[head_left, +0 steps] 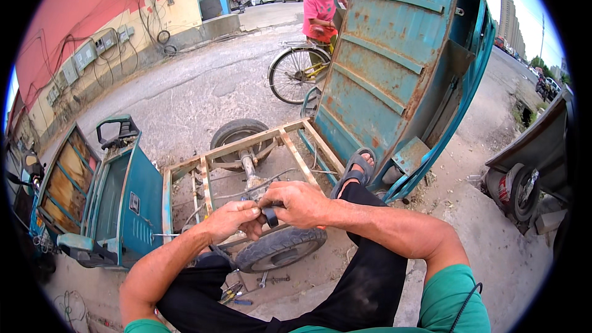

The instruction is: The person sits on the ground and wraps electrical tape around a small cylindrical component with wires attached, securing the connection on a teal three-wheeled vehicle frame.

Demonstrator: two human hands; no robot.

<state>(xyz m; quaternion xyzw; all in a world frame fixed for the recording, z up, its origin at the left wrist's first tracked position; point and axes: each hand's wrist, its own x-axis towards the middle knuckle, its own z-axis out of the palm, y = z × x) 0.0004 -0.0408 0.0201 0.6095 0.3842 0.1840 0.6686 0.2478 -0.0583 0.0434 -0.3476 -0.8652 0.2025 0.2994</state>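
Observation:
In the head view, my right hand (290, 205) grips a small black roll, apparently tape (269, 217). My left hand (240, 221) is pinched beside it, on something too small to make out. Both are over a rusty pale metal frame (299, 163) with an axle (248, 163). A tyre (277, 253) lies below my hands, and another wheel (237, 131) is behind the axle. My sandalled foot (357, 166) rests at the frame's right side, against a raised teal, rusted metal body (382, 55). A few tools (234, 293) lie on the ground below.
A teal cab section (129, 203) stands at left. A person in pink (317, 9) is by a bicycle (293, 77) behind the frame. A wall with cables (92, 43) lines the upper left. A metal sheet and tyres (524, 191) sit at right, with a road and cars beyond.

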